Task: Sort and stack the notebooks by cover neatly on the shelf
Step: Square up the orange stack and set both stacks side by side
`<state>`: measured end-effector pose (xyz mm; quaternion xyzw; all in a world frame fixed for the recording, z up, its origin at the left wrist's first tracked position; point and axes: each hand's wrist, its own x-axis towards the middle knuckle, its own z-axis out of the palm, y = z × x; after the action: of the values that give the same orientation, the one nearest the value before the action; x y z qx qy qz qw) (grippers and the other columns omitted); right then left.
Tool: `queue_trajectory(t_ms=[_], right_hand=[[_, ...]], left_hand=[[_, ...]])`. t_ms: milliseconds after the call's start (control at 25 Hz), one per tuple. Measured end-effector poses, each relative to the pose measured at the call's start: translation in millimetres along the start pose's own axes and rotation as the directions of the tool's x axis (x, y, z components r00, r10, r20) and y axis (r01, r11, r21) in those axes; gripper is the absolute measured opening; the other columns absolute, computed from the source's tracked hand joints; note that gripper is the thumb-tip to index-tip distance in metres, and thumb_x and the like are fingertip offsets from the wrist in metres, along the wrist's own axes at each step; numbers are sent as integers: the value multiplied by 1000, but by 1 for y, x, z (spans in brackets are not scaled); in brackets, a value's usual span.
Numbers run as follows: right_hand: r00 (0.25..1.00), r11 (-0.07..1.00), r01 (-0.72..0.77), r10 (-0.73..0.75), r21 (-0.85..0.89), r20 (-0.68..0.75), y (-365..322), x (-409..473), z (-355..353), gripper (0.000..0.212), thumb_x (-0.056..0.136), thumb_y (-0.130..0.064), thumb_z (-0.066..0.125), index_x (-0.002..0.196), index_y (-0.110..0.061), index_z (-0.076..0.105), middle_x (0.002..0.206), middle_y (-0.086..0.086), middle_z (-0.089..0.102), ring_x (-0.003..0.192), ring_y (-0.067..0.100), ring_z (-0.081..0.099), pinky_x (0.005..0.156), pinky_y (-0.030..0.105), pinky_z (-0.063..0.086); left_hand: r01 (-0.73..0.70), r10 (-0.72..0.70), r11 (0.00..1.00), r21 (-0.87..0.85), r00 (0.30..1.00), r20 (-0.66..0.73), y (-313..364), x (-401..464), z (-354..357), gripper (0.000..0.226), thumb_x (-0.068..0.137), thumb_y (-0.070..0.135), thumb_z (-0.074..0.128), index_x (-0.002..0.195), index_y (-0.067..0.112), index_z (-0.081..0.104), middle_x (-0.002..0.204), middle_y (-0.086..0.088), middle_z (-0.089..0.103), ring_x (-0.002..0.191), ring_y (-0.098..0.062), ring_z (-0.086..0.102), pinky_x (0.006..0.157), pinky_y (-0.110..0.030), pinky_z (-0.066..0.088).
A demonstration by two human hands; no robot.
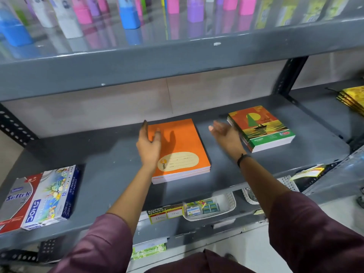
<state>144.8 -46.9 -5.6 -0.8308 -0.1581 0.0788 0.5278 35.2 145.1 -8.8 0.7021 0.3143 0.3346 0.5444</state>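
A stack of orange notebooks (183, 146) with a cream label lies flat in the middle of the grey shelf (110, 166). To its right sits a second stack of notebooks with a sailboat cover (262, 127) in orange, yellow and green. My left hand (149, 146) hovers with fingers apart over the left edge of the orange stack, holding nothing. Between the two stacks my right hand (226, 136) is open, palm turned toward the orange stack, just left of the sailboat stack.
Crayon and pastel boxes (41, 196) lie at the shelf's left front. Yellow packets (352, 99) sit at the far right. Coloured bottles (128, 14) line the shelf above. Below, a white basket (228, 203) holds small items. Slotted metal uprights (13, 125) frame the shelf.
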Motion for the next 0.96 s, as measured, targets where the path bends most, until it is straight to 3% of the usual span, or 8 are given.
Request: queue_trajectory(t_ms=[80,240,520,600,680,760,840,960], right_hand=[[996,995,40,-48,-96,-80,5,14,-27,37,92,-27,57,125,-9,59,122,14,66,109,27,63,94,27,45],[965,972,7,-68,-234,-254,28,42,-94,34,90,-17,57,123,-7,61,119,21,67,108,35,63,91,31,45],[979,907,-187,139,-377,-152,81,75,-184,32,93,-23,51,114,-4,64,121,21,65,115,35,59,87,32,45],[964,909,-263,261,-323,-52,90,85,-198,43,95,-36,48,113,0,63,116,23,66,106,35,63,84,27,46],[940,942,-325,331,-85,81,96,84,-205,52,96,-43,43,112,3,63,107,19,68,87,30,67,77,16,50],[924,930,-360,345,71,167,103,83,-209,57,96,-48,37,113,2,61,117,24,66,99,36,67,96,34,52],[917,922,-370,343,111,205,106,82,-211,63,96,-52,32,115,0,61,121,27,64,110,42,62,103,52,46],[912,921,-367,329,129,245,105,80,-204,66,95,-56,26,125,-7,57,124,22,64,113,37,62,102,48,47]], left_hand=[[-46,47,998,-39,998,36,14,-8,35,49,90,12,51,137,6,42,143,-10,48,120,-5,52,97,-12,33],[99,-70,979,-178,985,158,30,-37,112,41,92,5,48,132,-2,45,139,-18,51,129,-26,47,97,-17,35],[366,-310,924,-110,886,346,33,-88,221,51,96,24,40,144,14,27,145,-13,43,130,-28,44,114,-42,32],[449,-366,883,-134,839,402,37,-100,243,54,97,32,37,146,16,22,149,-12,38,135,-28,40,115,-45,30],[485,-399,865,-128,820,411,38,-105,254,55,97,37,34,146,15,22,150,-9,37,136,-25,39,116,-44,30],[504,-425,857,-104,808,407,36,-104,258,55,96,43,32,143,14,29,146,-10,44,133,-26,43,115,-44,31],[519,-444,849,-95,801,402,38,-103,259,54,95,48,30,136,14,38,139,-9,51,128,-26,48,113,-44,33],[507,-445,859,-74,810,382,38,-99,255,52,94,52,29,130,17,43,134,-9,56,121,-27,53,110,-45,38]])
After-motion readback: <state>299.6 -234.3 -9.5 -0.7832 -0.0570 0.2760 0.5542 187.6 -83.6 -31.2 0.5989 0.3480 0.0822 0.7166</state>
